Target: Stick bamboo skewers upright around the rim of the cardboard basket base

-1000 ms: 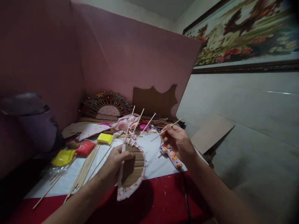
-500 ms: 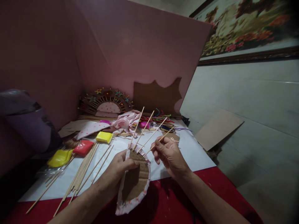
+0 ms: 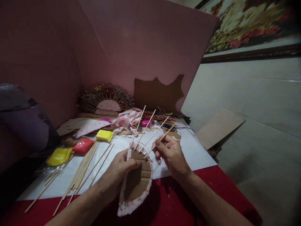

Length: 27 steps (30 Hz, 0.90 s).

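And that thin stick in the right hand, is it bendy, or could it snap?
The stick is probably stiff: it looks straight though the right hand pinches only part of it. It should feel light, being so thin. That thinness also means it might snap if bent hard.

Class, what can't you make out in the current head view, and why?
In the head view:
Left hand: most fingers are hidden behind the panel.
The panel's far face: turned away from the camera.
Stick in the right hand: tip too small to tell whether it enters the panel.
Painting: cut off by the top and right edges.
Container: cut off by the left edge.
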Tool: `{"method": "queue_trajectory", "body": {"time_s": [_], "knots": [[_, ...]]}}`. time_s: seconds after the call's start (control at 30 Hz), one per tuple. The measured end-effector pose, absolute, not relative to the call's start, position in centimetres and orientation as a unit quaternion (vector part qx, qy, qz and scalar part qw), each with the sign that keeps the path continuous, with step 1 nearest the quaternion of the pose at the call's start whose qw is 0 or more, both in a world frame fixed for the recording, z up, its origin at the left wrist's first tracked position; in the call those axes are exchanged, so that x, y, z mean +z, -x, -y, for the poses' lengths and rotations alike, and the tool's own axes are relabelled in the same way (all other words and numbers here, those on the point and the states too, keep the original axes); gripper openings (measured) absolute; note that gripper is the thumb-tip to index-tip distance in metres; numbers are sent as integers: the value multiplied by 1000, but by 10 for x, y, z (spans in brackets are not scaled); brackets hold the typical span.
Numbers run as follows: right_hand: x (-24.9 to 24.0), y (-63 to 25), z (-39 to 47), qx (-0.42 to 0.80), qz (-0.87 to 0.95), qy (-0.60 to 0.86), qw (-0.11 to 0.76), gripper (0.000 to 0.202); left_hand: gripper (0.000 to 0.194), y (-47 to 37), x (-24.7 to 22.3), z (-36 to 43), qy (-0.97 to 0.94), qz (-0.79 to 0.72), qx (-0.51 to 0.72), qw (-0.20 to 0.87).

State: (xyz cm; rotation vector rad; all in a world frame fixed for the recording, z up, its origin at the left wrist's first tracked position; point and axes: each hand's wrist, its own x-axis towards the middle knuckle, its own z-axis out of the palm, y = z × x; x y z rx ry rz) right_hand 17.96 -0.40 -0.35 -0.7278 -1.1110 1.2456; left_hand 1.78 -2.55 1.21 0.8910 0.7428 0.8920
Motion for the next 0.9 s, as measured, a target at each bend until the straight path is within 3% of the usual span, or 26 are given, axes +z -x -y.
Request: {"method": "queue_trajectory", "body": {"time_s": [0.9], "knots": [[-9, -178, 2, 525, 505, 343, 594, 18, 11, -20, 12, 29, -413, -365, 421, 720]]}}
